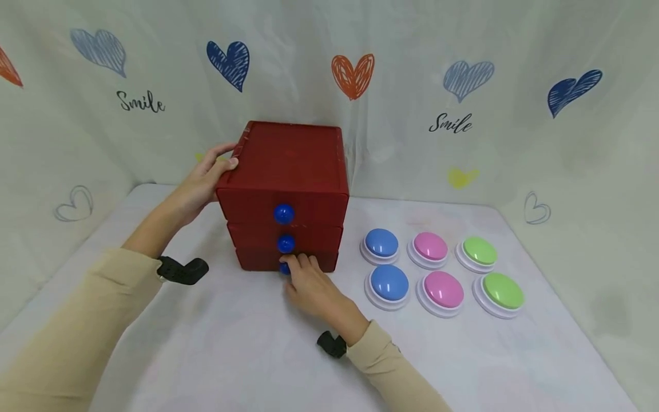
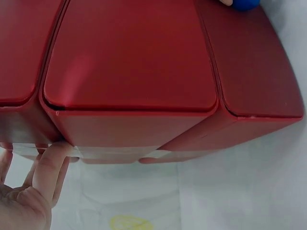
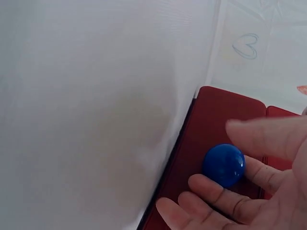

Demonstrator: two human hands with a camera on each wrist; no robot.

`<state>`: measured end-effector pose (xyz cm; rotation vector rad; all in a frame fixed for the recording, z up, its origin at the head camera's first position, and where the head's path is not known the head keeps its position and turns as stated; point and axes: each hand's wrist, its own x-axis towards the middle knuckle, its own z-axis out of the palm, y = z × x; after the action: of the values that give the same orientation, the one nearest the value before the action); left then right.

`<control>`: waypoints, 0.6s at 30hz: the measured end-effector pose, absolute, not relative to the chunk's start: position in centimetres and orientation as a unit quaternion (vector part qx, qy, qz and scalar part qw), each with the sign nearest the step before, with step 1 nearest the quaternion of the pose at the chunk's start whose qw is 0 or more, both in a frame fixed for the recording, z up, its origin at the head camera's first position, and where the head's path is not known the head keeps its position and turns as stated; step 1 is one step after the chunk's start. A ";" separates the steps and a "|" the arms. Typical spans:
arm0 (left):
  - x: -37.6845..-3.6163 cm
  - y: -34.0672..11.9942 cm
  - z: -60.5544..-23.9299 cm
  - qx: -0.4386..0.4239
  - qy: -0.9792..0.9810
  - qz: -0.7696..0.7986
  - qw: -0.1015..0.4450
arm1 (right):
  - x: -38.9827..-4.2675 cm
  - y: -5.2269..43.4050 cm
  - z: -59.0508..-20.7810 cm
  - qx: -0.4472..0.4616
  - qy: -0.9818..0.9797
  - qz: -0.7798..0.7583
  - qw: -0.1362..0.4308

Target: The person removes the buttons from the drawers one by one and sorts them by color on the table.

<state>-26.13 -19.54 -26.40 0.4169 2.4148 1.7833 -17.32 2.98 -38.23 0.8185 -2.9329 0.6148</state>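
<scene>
A dark red three-drawer box (image 1: 290,157) stands on the table, each drawer front bearing a round blue knob. All three fronts sit flush, one above another. My left hand (image 1: 203,177) rests against the upper left side of the box, fingers extended along its edge. Down at the bottom drawer, my right hand (image 1: 314,289) reaches the lowest blue knob (image 3: 224,165). In the right wrist view its loosely bent fingers lie about this knob, while the blurred thumb stands a little off it. Above are the middle knob (image 1: 286,244) and the top knob (image 1: 284,214).
Right of the box, several push buttons with white bases form two rows: blue (image 1: 389,282), pink (image 1: 444,289) and green (image 1: 503,290) ones in front, the same colours behind. A white cloth covers the table (image 1: 231,355). Behind hangs a curtain (image 1: 396,103) printed with hearts.
</scene>
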 end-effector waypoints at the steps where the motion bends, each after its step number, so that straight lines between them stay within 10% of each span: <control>1: -26.1 -19.5 -26.4 0.136 0.794 0.590 0.054 | -17.4 3.1 -38.2 0.265 -0.943 0.201 0.005; 9: -24.9 -19.4 -28.3 0.121 0.719 0.684 0.014 | -17.0 6.3 -37.0 0.295 -0.922 0.240 -0.072; 18: -18.8 -19.4 -32.0 0.130 0.831 0.533 -0.095 | -13.8 13.6 -33.9 0.309 -0.930 0.194 0.042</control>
<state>-18.82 -19.42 -32.04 0.4348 2.7793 1.7841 -13.82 13.63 -33.92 0.9456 -2.8461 0.5922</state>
